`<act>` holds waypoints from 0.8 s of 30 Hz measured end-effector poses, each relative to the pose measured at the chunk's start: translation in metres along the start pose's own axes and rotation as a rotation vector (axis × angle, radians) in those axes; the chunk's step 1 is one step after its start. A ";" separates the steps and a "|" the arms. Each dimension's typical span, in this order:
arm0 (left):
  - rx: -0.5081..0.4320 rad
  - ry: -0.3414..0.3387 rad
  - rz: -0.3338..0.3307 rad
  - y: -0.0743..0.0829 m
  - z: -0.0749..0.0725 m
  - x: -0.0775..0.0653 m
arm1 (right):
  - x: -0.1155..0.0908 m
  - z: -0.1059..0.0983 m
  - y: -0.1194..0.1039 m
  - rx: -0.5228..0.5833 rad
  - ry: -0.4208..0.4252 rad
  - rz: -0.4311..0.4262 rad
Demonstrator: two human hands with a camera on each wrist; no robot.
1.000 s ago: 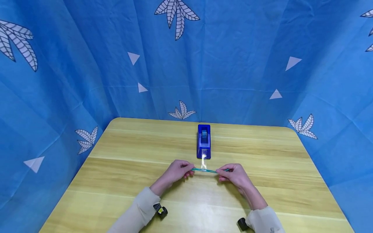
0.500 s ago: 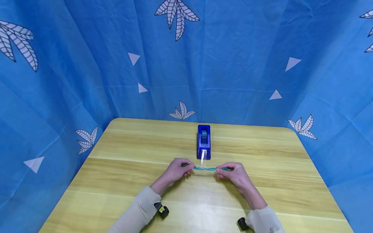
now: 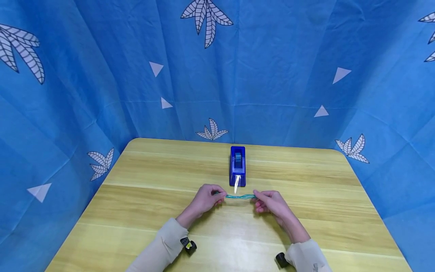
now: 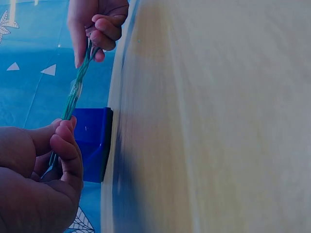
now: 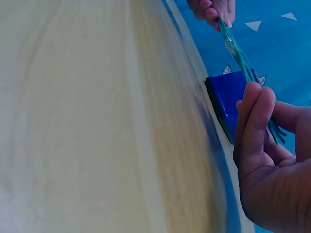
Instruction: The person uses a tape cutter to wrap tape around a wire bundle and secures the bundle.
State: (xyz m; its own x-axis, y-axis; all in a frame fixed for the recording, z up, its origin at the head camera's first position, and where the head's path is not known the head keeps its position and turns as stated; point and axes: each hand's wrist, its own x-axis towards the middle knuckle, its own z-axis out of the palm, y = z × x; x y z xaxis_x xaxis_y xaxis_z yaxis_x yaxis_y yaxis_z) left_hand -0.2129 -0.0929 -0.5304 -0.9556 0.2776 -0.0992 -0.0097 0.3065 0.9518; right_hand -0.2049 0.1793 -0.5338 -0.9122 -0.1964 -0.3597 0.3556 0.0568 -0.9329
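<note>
Both hands hold a bundle of thin green strands (image 3: 241,196) level between them, in front of a blue tape dispenser (image 3: 237,166). My left hand (image 3: 206,198) pinches one end between thumb and fingers. At the other end, my right hand (image 3: 271,204) pinches the strands; in the right wrist view, several loose ends stick out past its fingers. A strip of clear tape (image 3: 236,183) hangs from the dispenser's front toward the bundle's middle. Clear tape (image 4: 75,88) wraps the strands there in the left wrist view.
The dispenser carries a tape roll (image 3: 238,156) and stands near the far side of the wooden table (image 3: 170,170). A blue patterned curtain (image 3: 272,75) hangs behind and at both sides. Each sleeve has a small black camera (image 3: 191,247) at the wrist.
The bundle has risen slightly toward the dispenser, and the strip between them looks shorter and narrower. The strands have turned, and the right thumb and fingers have shifted on their end.
</note>
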 end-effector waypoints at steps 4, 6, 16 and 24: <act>0.027 0.013 0.007 0.002 0.000 0.001 | 0.002 -0.002 0.001 0.015 -0.019 -0.006; 0.041 0.017 0.002 0.002 0.000 0.001 | 0.002 -0.003 0.002 0.032 -0.023 -0.018; -0.006 0.004 -0.074 -0.002 0.000 0.000 | 0.002 -0.003 0.006 0.086 0.022 -0.060; -0.086 -0.021 -0.113 -0.005 0.000 0.007 | -0.003 -0.003 -0.002 0.020 0.013 -0.105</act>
State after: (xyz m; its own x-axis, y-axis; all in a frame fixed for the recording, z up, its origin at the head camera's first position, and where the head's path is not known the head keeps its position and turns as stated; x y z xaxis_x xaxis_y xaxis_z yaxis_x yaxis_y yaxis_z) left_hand -0.2194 -0.0921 -0.5355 -0.9404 0.2653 -0.2129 -0.1435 0.2579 0.9554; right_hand -0.2036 0.1828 -0.5312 -0.9471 -0.1879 -0.2601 0.2616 0.0169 -0.9650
